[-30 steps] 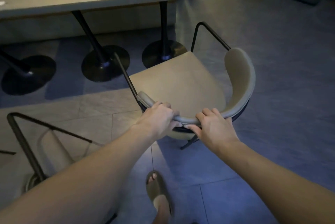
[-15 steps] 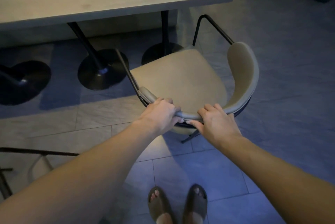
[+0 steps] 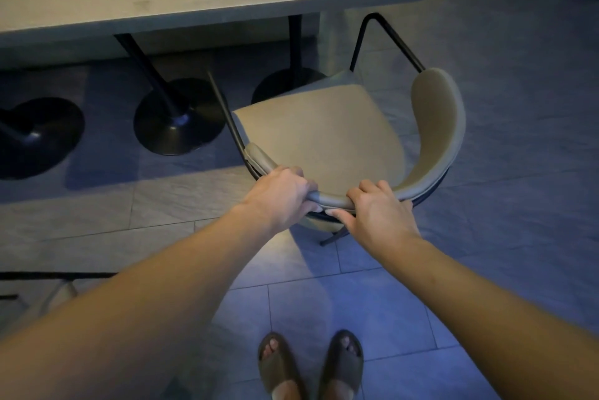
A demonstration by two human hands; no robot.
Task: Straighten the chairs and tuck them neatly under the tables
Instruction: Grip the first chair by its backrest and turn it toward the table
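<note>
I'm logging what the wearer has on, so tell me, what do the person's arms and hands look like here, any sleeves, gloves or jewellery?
Both forearms are bare for as far as the picture shows them: no sleeves in view. The left hand and right hand wear no gloves, and no rings, watch or bracelet show on the fingers or wrists. Fingernails look short and unpainted. The only clothing visible is a pair of dark open-toed slide sandals.

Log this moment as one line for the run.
left hand, right hand: gripping chair backrest | seat angled, outside table | untucked
</note>
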